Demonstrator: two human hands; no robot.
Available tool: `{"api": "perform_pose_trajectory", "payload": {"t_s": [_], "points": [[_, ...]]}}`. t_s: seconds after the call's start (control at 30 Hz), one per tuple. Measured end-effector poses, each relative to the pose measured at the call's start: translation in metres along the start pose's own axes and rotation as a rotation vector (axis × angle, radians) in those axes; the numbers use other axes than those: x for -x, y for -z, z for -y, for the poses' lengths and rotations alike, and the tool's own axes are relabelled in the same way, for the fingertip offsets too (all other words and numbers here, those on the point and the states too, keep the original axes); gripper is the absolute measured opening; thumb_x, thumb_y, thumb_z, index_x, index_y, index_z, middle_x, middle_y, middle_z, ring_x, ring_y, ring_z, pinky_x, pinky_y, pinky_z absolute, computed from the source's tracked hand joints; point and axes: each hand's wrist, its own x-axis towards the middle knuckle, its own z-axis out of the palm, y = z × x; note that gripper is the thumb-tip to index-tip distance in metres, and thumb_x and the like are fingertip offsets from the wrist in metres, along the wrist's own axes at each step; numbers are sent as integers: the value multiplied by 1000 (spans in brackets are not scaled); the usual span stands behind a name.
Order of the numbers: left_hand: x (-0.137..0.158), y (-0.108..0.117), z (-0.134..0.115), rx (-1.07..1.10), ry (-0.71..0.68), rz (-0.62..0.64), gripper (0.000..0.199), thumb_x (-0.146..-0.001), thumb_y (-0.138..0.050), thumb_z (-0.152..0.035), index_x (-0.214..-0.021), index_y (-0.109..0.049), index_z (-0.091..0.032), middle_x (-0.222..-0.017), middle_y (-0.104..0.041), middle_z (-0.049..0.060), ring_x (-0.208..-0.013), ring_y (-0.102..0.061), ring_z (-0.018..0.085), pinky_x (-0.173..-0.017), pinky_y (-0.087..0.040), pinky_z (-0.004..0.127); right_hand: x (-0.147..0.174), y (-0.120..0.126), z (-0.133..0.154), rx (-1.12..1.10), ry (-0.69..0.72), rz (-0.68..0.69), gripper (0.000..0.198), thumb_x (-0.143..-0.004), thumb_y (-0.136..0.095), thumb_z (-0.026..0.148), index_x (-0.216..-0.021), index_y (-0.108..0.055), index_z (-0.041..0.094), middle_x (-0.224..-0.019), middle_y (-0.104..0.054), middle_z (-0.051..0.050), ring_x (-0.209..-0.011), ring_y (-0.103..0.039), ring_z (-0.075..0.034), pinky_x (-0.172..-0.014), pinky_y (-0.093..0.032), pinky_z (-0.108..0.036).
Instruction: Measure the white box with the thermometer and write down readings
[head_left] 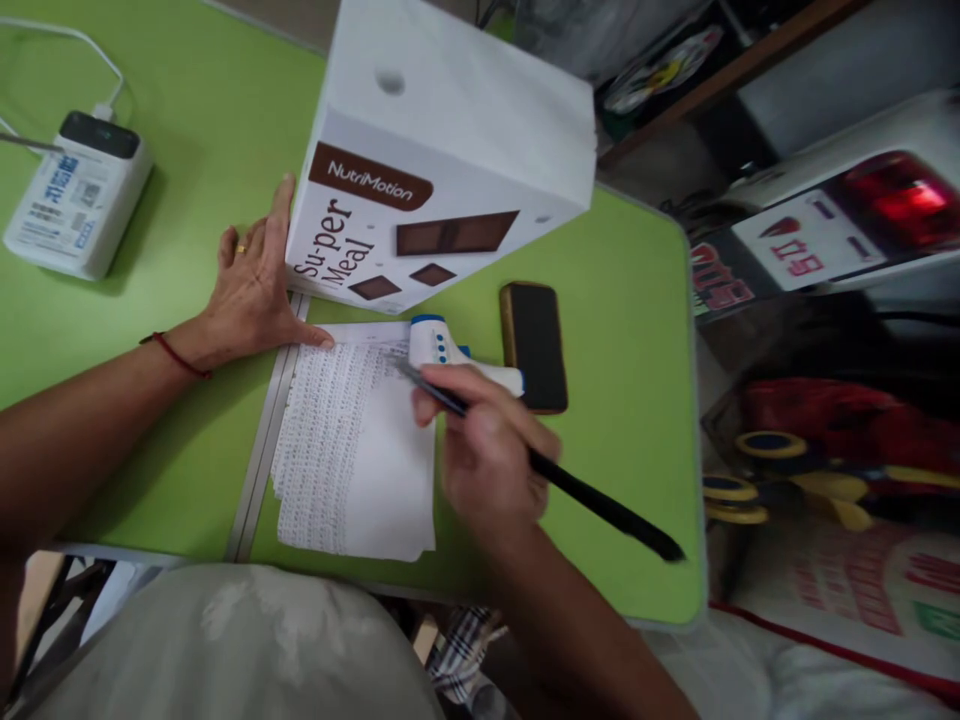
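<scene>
My right hand [495, 450] grips a long black pen [592, 500], its tip near the upper part of a paper sheet [390, 480]. Rows of small handwriting cover the sheet's left side; its right side is blank. My left hand [259, 275] lies with fingers spread, thumb on the sheet's upper left corner and fingers against the side of a white NutriMotion box [442, 160]. Just beyond the pen lies a white and blue forehead thermometer [431, 343], partly hidden by my right hand. A dark phone [536, 345] in a brown case rests to its right.
A white power bank [82, 195] with a plugged-in white cable stands at the left of the green table [630, 400]. A metal seam [259, 475] crosses the tabletop. Beyond the right edge are a red-and-white printed sack [847, 590] and a lit red lamp [907, 195].
</scene>
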Motion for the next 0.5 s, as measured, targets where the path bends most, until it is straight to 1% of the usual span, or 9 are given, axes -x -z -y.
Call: {"api": "perform_pose_trajectory", "payload": {"t_s": [0.07, 0.1, 0.13, 0.2, 0.23, 0.3, 0.4, 0.5], "points": [[1, 2, -4, -69, 6, 24, 148, -30, -83, -93, -153, -37, -24, -148, -50, 20, -142, -38, 55, -123, -8, 69, -8, -25, 2, -255, -92, -95, 30, -99, -43, 34, -107, -71, 25, -74, -67, -1, -69, -66, -18, -68, -58, -39], [1, 3, -5, -104, 10, 35, 147, -31, -82, -94, -153, -36, -26, -149, -50, 19, -142, -39, 53, -123, -11, 67, -13, -36, 0, -320, -128, -113, 24, -96, -48, 32, -100, -71, 25, -70, -66, 1, -64, -65, -16, -63, -56, -35], [1, 3, -7, -137, 13, 46, 146, -32, -81, -95, -154, -36, -28, -149, -50, 19, -143, -39, 53, -123, -13, 66, -17, -46, -3, -339, -140, -122, 19, -91, -53, 30, -93, -71, 24, -66, -65, 3, -60, -63, -14, -58, -54, -31], [2, 4, -10, -191, 18, 63, 144, -35, -79, -96, -154, -35, -28, -150, -49, 19, -142, -41, 52, -122, -16, 66, -23, -56, -11, -290, -159, -157, 6, -79, -61, 26, -80, -68, 24, -60, -63, 5, -52, -57, -11, -50, -49, -26], [2, 4, -11, -209, 19, 69, 144, -36, -78, -96, -155, -35, -28, -150, -49, 20, -142, -41, 52, -122, -17, 66, -24, -58, -14, -247, -171, -162, 3, -75, -63, 24, -76, -66, 24, -59, -62, 6, -50, -55, -10, -47, -47, -24], [2, 4, -11, -228, 20, 80, 143, -38, -78, -96, -156, -33, -27, -150, -49, 20, -141, -42, 53, -121, -18, 67, -24, -56, -19, -168, -207, -164, 3, -71, -63, 22, -73, -64, 24, -56, -60, 7, -46, -51, -9, -43, -43, -23], [2, 5, -12, -237, 21, 88, 144, -39, -79, -94, -157, -31, -27, -149, -50, 19, -141, -41, 52, -122, -18, 67, -21, -49, -20, -110, -240, -154, 4, -70, -62, 21, -73, -63, 24, -56, -59, 7, -46, -49, -9, -43, -41, -23], [2, 5, -14, -248, 29, 97, 145, -38, -82, -92, -157, -30, -28, -148, -51, 19, -140, -43, 52, -123, -17, 66, -19, -45, -19, -87, -224, -160, 5, -70, -62, 20, -72, -61, 24, -56, -59, 7, -46, -50, -9, -43, -41, -22]]}}
